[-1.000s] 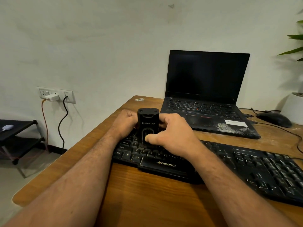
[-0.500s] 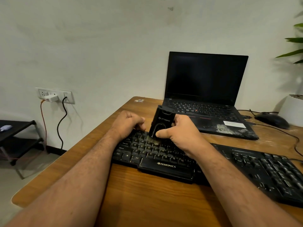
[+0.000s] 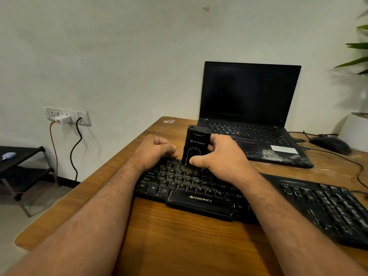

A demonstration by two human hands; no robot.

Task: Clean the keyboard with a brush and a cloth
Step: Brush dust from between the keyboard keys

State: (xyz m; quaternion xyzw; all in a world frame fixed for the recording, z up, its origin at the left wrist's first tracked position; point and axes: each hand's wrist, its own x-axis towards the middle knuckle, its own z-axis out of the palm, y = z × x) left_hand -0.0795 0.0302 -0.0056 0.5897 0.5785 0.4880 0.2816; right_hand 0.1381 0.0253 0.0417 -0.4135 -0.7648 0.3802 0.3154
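A wooden bench (image 3: pixel 179 240) with a rounded near-left corner stands against a plain pale wall (image 3: pixel 119 56). On the wall to the left a socket plate (image 3: pixel 66 115) carries a white plug with an orange lead and a black cable (image 3: pixel 75 148) hanging to the floor; below it sits a low dark shelf (image 3: pixel 22 156) with a small pale object on top. At the back of the bench an open laptop (image 3: pixel 249 108) shows a dark screen, its palm rest scuffed white, and a black mouse (image 3: pixel 329 144) lies to its right beside a white pot (image 3: pixel 356 132) with green leaves above. The keyboard (image 3: pixel 199 196) is black, marked ZEBRONICS on its front edge, and lies slantwise across the middle of the bench, its keys dusty. The brush (image 3: pixel 196 150) is a black block with a pale logo, held nearly upright, its short bristles touching the upper key rows at the keyboard's left part. The right hand (image 3: pixel 223 158) grips the brush, thumb across its front face and fingers curled round the far side. The left hand (image 3: pixel 155 150) rests at the keyboard's far left edge, fingers curled in; whether they pinch the edge I cannot tell.
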